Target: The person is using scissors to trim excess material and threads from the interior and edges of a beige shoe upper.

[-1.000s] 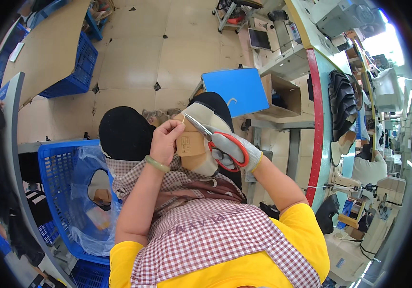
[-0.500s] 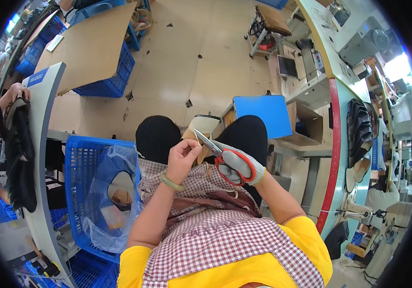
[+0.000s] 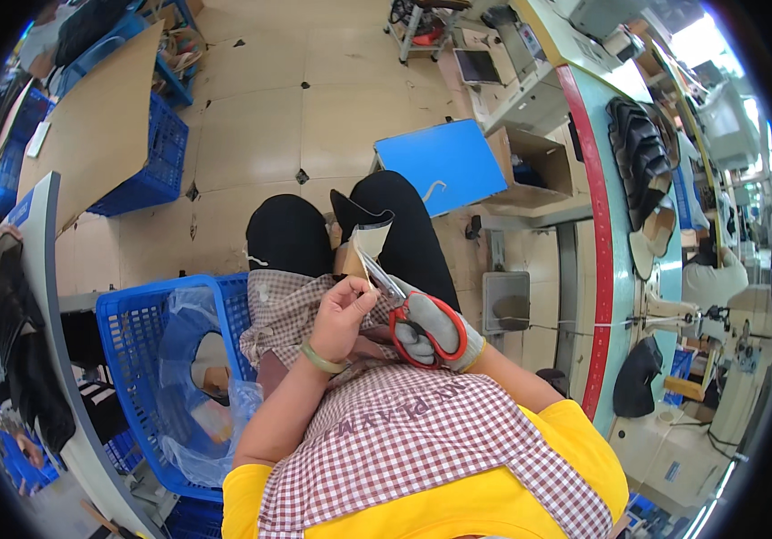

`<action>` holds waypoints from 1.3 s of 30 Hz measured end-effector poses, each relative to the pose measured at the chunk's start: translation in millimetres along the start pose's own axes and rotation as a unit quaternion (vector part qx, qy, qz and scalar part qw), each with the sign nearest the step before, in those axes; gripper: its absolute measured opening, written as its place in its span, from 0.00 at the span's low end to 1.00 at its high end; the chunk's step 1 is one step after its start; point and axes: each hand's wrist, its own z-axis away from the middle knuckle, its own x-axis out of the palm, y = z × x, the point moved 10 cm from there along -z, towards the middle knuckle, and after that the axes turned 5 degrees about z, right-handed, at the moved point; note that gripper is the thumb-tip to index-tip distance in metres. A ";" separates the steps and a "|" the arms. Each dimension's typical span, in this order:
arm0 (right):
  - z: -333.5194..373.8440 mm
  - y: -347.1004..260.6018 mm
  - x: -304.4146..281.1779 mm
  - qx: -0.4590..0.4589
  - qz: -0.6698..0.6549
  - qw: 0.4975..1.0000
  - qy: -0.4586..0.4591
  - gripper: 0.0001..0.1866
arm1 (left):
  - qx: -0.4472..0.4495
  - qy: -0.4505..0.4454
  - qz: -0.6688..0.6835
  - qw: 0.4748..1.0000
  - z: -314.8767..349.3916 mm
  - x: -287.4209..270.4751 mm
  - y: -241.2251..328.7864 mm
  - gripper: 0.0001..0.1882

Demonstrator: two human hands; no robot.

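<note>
My gloved right hand (image 3: 435, 328) is closed through the red handles of a pair of scissors (image 3: 386, 280). Their metal blades point up and left, along the tan edge of a shoe upper (image 3: 370, 242) with cream lining and a black outer side. My bare left hand (image 3: 343, 310), a bracelet at its wrist, pinches that lower edge with thumb and finger beside the blades. The upper stands between my knees; its lower part is hidden behind my hands. A thin pale curled strip (image 3: 435, 189) shows against a blue board in front.
A blue basket (image 3: 112, 341) with a plastic bag and pieces inside stands at my left. The blue board (image 3: 467, 162) lies ahead on the right, by an open carton (image 3: 552, 162). Black shoe uppers (image 3: 642, 148) sit on the right-hand bench. Another person's hand (image 3: 4, 235) is far left.
My view has shifted, so the surroundings sit differently. The upper's lining now faces me more, with the blades lower against its edge. The pale curled strip has come into sight over the blue board.
</note>
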 end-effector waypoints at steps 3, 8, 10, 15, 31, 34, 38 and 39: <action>11.1 3.3 -13.0 -0.015 -0.008 0.998 0.058 0.34 | -0.020 -0.032 0.082 0.996 -3.3 16.2 -13.5 0.01; 16.8 9.1 -22.9 -0.019 -0.055 0.993 0.099 0.33 | -0.066 -0.082 0.142 0.984 -7.8 32.4 -34.8 0.02; 16.0 12.5 -26.6 -0.022 -0.053 0.992 0.113 0.33 | -0.078 -0.105 0.138 0.982 -8.8 31.8 -40.6 0.02; 2.0 15.1 -37.9 -0.042 -0.056 0.990 0.123 0.32 | -0.071 -0.144 0.115 0.980 -6.3 29.1 -43.8 0.02; 6.5 -4.4 -50.9 -0.039 0.012 0.985 0.167 0.29 | 0.235 0.291 -0.612 0.697 62.8 -95.8 226.5 0.14; 13.1 -4.0 -54.7 -0.049 0.059 0.988 0.135 0.29 | 0.181 0.345 -0.744 0.543 60.3 -85.7 232.6 0.11; 29.0 -19.7 -62.0 -0.125 0.040 0.984 0.121 0.28 | 0.085 0.255 -0.738 0.619 7.5 -54.0 166.1 0.09; 32.2 -25.6 -66.2 -0.148 0.041 0.981 0.121 0.28 | 0.136 0.164 -0.701 0.681 -9.4 -40.6 140.8 0.10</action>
